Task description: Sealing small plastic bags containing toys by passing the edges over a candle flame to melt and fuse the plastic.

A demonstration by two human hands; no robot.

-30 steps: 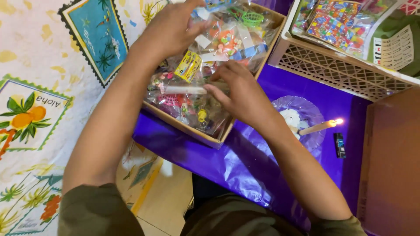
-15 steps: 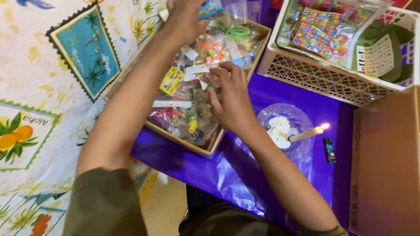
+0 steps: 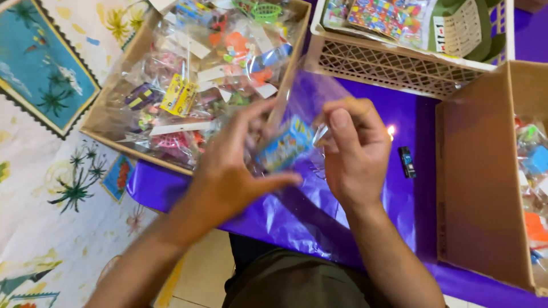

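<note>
Now: left hand (image 3: 228,171) and right hand (image 3: 354,154) both pinch clear packet (image 3: 285,145) with blue card, fingers clamped on its edges, above purple cloth (image 3: 319,228), near cardboard box (image 3: 108,114). Keep film taut; avoid candle flame (image 3: 391,131).

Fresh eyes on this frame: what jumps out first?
Dead centre, the left hand and right hand hold a clear plastic packet with a blue card inside between them, over the shiny purple table cover. Behind, upper left, sits an open cardboard box crammed with colourful bagged small toys. A small lit flame glows just right of the right hand.
</note>
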